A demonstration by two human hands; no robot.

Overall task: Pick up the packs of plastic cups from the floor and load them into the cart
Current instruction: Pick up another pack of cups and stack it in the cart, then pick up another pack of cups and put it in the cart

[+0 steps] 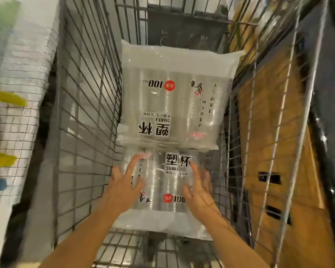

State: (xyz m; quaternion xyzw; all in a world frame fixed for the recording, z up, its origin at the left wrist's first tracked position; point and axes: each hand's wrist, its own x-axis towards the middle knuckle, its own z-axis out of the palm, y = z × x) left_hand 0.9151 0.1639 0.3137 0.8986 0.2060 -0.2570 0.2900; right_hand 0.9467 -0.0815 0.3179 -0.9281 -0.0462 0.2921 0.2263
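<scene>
At 6 o'clock in the cart (85,97), the left hand (124,182) and right hand (199,188) are spread with straight fingers over the near pack (159,219). Blur hides whether they touch it. The far pack (174,97) covers its 12 o'clock edge. Cardboard (275,132) shows through the wire at 3 o'clock.

cart (85,113) - wire floor | near pack (162,215) under left hand (124,182) and right hand (200,192) | far pack (172,97) just beyond them - edges overlapping

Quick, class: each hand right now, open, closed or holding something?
Left hand: open, fingers straight over the near pack of cups; contact unclear.
Right hand: open, fingers spread over the same pack.
</scene>
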